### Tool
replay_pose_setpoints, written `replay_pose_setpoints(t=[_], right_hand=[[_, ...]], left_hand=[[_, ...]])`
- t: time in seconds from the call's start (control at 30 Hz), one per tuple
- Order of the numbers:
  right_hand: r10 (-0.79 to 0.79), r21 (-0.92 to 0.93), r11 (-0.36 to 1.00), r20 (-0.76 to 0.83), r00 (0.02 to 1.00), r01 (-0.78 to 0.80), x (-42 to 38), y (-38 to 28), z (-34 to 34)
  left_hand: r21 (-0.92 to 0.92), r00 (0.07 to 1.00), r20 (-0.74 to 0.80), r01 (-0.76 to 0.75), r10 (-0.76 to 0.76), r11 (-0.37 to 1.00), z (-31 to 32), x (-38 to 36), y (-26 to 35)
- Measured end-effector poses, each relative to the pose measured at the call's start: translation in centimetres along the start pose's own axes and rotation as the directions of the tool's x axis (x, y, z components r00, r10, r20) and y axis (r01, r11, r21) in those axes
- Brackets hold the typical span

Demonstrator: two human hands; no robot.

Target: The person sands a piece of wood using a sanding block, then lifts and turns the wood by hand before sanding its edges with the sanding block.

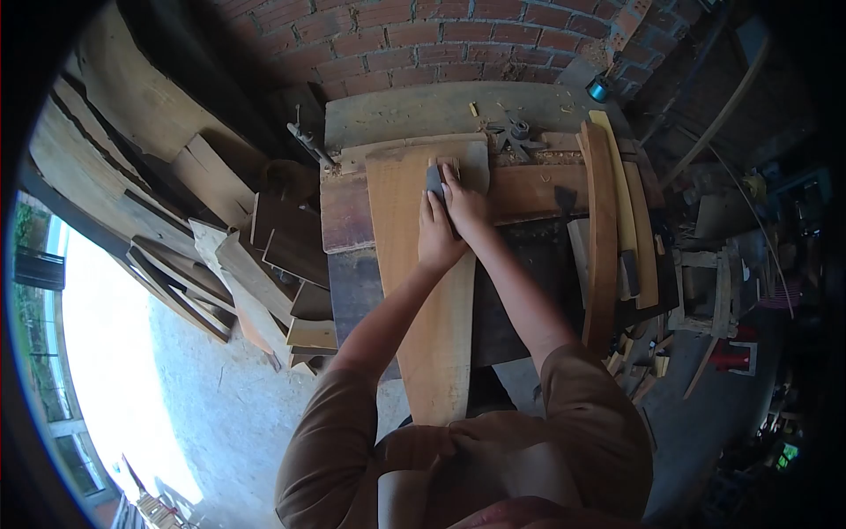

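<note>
A long light-brown wooden board (pixel 423 309) lies lengthwise on the workbench, its near end reaching my body. On its far part rests a narrow dark grey block (pixel 434 180), which looks like a sanding block. My left hand (pixel 438 231) is closed around the block's near part from the left. From the right, my right hand (pixel 464 204) presses on it with the fingers pointing away from me. The two hands touch, and the block's underside is hidden.
Curved wooden pieces (pixel 600 238) lie along the bench's right side. A dark metal star-shaped fitting (pixel 518 139) sits at the back among shavings, before a brick wall (pixel 388 40). Planks and offcuts (pixel 220 176) are stacked to the left. A wooden stool (pixel 705 286) stands at right.
</note>
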State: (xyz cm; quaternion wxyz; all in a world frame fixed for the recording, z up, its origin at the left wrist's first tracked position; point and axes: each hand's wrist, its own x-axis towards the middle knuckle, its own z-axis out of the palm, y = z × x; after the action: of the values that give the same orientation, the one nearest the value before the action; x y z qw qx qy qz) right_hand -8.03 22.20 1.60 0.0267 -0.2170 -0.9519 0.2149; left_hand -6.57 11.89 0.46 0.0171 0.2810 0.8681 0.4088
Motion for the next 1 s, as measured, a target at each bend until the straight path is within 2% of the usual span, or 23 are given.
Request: replay_pose_setpoints(t=[0.07, 0.1, 0.13, 0.2, 0.23, 0.33, 0.43, 0.5, 0.53, 0.57, 0.6, 0.63, 0.7, 0.77, 0.87, 0.93, 1.0], right_hand=[[0.001, -0.052, 0.999, 0.055, 0.999, 0.002, -7.7, -0.9, -0.6], [-0.003, -0.064, 0.998, 0.077, 0.997, 0.008, -11.8, -1.3, -0.4], [-0.083, -0.012, 0.997, -0.026, 0.996, 0.082, -15.9, -0.7, 1.0], [-0.125, 0.054, 0.991, -0.012, 0.992, 0.125, -23.7, -0.6, 1.3], [-0.131, 0.085, 0.988, 0.001, 0.991, 0.13, -26.1, -0.8, 1.3], [-0.106, 0.154, 0.982, -0.011, 0.994, 0.106, -28.0, -0.8, 1.4], [-0.099, 0.131, 0.987, 0.048, 0.994, 0.092, -23.7, -0.8, 1.6], [-0.073, 0.093, 0.993, 0.013, 0.997, 0.071, -18.1, -1.4, 1.4], [-0.025, 0.058, 0.998, 0.009, 1.0, 0.025, -14.7, -1.7, 1.4], [0.028, 0.051, 0.998, 0.079, 0.996, -0.032, -11.2, -2.4, 0.4], [-0.102, 0.061, 0.991, -0.187, 0.977, 0.115, -7.2, -1.2, 2.6], [-0.016, 0.068, 0.998, 0.012, 1.0, 0.015, -3.3, -2.0, 0.9], [0.02, 0.214, 0.977, 0.001, 1.0, -0.019, 3.2, -2.7, 0.1], [0.047, 0.252, 0.967, -0.028, 0.999, -0.038, 7.4, -3.0, 0.0], [0.042, 0.256, 0.966, -0.044, 0.998, -0.029, 7.6, -3.3, -0.1], [0.015, 0.199, 0.98, 0.024, 1.0, -0.02, 4.3, -3.0, -0.2], [0.01, 0.141, 0.99, 0.079, 0.997, -0.021, -0.7, -2.5, 0.2]], left_hand=[[-0.032, 1.0, -0.008, 0.01, -0.01, 0.999, -0.9, -7.1, 1.1], [-0.065, 0.999, 0.037, 0.035, -0.033, 0.997, -1.6, -11.1, 1.6], [-0.057, 0.997, 0.066, 0.04, -0.037, 0.998, -2.0, -15.2, 1.8], [-0.037, 0.995, 0.086, 0.042, -0.039, 0.998, -2.8, -23.0, 2.6], [-0.024, 0.995, 0.093, 0.027, -0.025, 0.999, -2.9, -25.6, 2.7], [-0.05, 0.992, 0.121, 0.038, -0.032, 0.998, -3.2, -27.1, 3.1], [-0.042, 0.995, 0.095, 0.029, -0.025, 0.999, -3.5, -22.8, 2.7], [-0.039, 0.998, 0.048, 0.04, -0.038, 0.998, -3.3, -17.2, 2.3], [-0.017, 1.0, 0.008, 0.026, -0.026, 1.0, -2.9, -14.1, 1.5], [-0.028, 0.999, -0.026, 0.031, -0.032, 0.999, -2.8, -10.7, 1.0], [0.0, 0.999, -0.052, 0.004, -0.004, 1.0, -2.4, -7.1, -0.1], [-0.015, 0.996, -0.087, -0.031, 0.029, 0.999, -1.9, -3.5, -1.2], [-0.024, 0.997, -0.056, 0.044, -0.046, 0.999, -2.1, 3.3, -2.0], [0.028, 0.999, -0.03, 0.043, -0.042, 0.999, -2.2, 7.9, -2.8], [0.064, 0.997, -0.077, 0.02, -0.015, 0.998, -2.8, 8.3, -2.7], [0.186, 0.978, 0.116, 0.15, -0.173, 0.971, -4.8, 5.9, -0.7], [0.348, 0.979, 0.167, 0.05, -0.114, 0.936, -5.5, 2.1, -0.6]])
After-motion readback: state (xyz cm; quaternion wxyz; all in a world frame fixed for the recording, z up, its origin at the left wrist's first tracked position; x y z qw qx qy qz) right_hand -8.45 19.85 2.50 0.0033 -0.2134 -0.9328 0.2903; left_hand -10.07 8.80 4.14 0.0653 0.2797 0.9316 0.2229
